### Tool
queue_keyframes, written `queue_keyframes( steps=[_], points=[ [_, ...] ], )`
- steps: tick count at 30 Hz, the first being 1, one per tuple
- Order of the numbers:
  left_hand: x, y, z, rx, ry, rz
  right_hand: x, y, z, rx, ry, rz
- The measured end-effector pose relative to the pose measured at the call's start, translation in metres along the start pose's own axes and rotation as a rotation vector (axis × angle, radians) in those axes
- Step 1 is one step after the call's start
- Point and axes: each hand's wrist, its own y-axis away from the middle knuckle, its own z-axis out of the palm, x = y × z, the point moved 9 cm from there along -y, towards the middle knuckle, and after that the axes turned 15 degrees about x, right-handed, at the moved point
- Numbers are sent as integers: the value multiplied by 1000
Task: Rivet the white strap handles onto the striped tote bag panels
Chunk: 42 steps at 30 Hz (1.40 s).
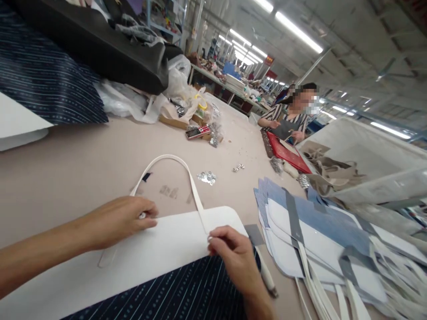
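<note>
A white panel (187,222) with dark striped, lettered fabric (173,293) lies on the table before me. A cream strap (167,157) arches up in a loop from its far edge. My left hand (125,220) is closed above the panel, pinching a small shiny metal piece (143,215). Near the strap's right end, my right hand (233,253) is closed, with a small shiny piece (210,238) at its fingertips. Whether it also grips the strap I cannot tell. Beyond the loop are silvery metal discs (207,178) in a small pile.
Blue-and-white panels with straps (310,226) are stacked at right. A light-handled tool (267,273) lies beside my right hand. Farther back are a red phone (198,132), plastic bags (133,102) and a white bin (376,160). Another person (290,115) works across the table.
</note>
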Motion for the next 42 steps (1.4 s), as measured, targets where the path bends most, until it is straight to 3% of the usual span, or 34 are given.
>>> queue_keyframes(
  steps=[3, 6, 9, 14, 19, 27, 30, 36, 42],
  points=[
    [9, -10, 17, -42, -40, -13, 19, 17, 44, -105, 96, 22],
    [4, -14, 23, -45, -106, -23, 22, 17, 56, -85, 214, -108],
    [3, -13, 26, -66, -147, -24, 20, 15, 59, -106, 264, -172],
    [6, -17, 30, -146, -179, -54, 18, 21, 60, -199, 307, -138],
    [3, -24, 40, -328, -111, -108, 14, 31, 62, -290, 364, -149],
    [8, -29, 59, -575, 162, -51, 2, 53, 70, -443, 470, -275],
    [12, -30, 64, -618, 165, -61, 3, 61, 68, -406, 535, -321],
    [35, -11, 78, -954, 255, -49, 15, 69, 61, -356, 479, -207],
    [41, 0, 87, -1014, 354, -113, 12, 70, 57, -288, 413, -236]
  ],
)
